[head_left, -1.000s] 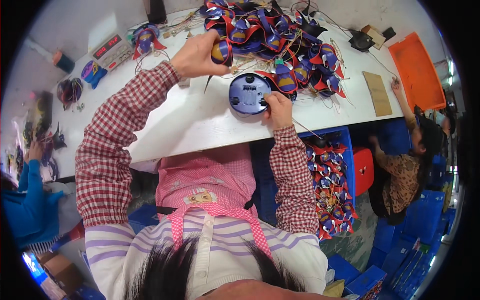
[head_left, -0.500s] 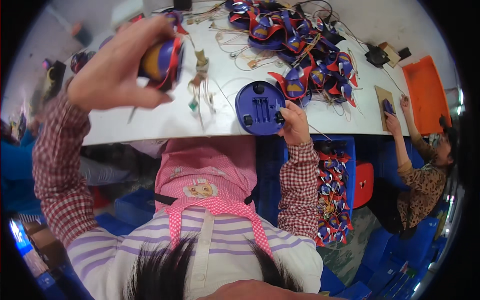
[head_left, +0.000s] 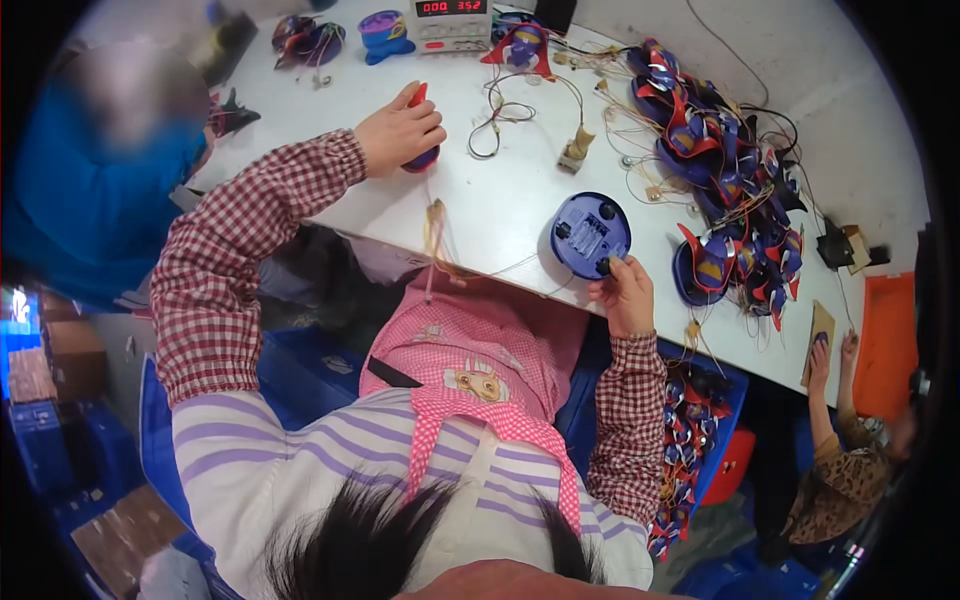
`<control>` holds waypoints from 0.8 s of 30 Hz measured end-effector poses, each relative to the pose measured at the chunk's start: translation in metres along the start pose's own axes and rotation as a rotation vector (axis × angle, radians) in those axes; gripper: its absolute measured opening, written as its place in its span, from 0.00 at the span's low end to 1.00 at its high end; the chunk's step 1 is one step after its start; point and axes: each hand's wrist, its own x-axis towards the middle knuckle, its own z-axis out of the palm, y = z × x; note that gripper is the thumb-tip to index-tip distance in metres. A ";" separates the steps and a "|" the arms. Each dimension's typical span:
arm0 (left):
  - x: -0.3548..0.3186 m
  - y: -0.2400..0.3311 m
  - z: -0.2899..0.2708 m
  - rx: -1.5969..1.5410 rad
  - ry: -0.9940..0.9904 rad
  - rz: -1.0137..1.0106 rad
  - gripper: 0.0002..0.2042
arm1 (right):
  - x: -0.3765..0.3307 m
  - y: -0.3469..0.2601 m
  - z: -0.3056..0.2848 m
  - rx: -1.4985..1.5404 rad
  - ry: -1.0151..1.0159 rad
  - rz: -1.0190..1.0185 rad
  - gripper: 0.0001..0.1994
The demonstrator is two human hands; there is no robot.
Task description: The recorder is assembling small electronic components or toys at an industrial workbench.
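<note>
My left hand is closed over a red-and-purple plastic toy assembly at the tabletop, mostly hidden under the fingers. Thin wires with a yellowish piece trail from it toward the table's near edge. Over that edge, my right hand pinches the rim of a round dark purple base. The base shows its hollow face, with slots in the middle and black round pieces near its rim. Between the hands and farther back, a small wired block rests on the white table.
A power supply with a red display stands at the back, a winged toy beside it. Several wired toys are heaped at right. A blue crate of toys sits below the edge. Co-workers sit at both sides; an orange bin is far right.
My left hand has gone from raised close to the camera to lower and farther over the table, still gripping the toy assembly. The view has swung left. My right hand keeps the base.
</note>
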 end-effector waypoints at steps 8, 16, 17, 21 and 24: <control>0.000 -0.020 0.050 -0.018 0.067 0.100 0.18 | 0.022 -0.012 0.026 -0.275 0.091 0.107 0.14; 0.003 0.005 0.002 -0.154 0.266 -0.138 0.18 | 0.071 -0.056 0.043 -1.181 0.203 -0.626 0.23; 0.012 0.021 -0.002 -0.385 0.306 -0.235 0.17 | 0.084 -0.055 0.052 -1.192 0.176 -0.725 0.24; 0.061 0.085 0.004 -0.951 0.263 -0.418 0.16 | 0.146 -0.043 0.074 -1.375 0.090 -0.573 0.23; 0.105 0.106 0.009 -0.977 0.214 -0.520 0.18 | 0.141 -0.057 0.084 -1.091 0.095 -0.487 0.22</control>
